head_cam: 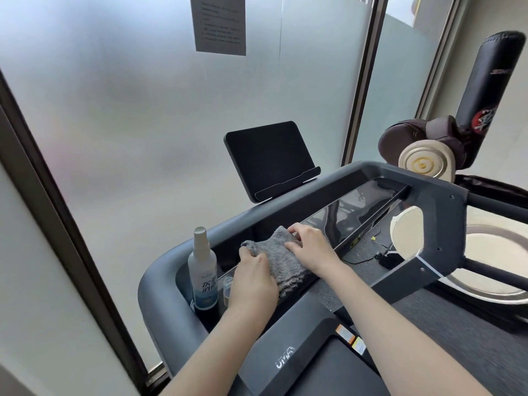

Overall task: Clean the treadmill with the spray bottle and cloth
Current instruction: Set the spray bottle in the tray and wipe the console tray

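A fluffy grey cloth (281, 257) lies on the glossy black console panel (363, 202) of the dark grey treadmill (160, 281). My left hand (253, 278) grips the cloth's near left end. My right hand (313, 247) presses on its right side, fingers curled over the edge. A white spray bottle (202, 267) with a blue label stands upright in the left cup holder, just left of my left hand and apart from it. Its clear cap (227, 285) rests beside it.
A dark tablet screen (267, 157) stands tilted on the console's back edge. Frosted glass with a paper notice (220, 22) is straight ahead. At the right are a black punching bag (485, 87), a brown and cream disc (425, 162) and a round cream base (491, 252).
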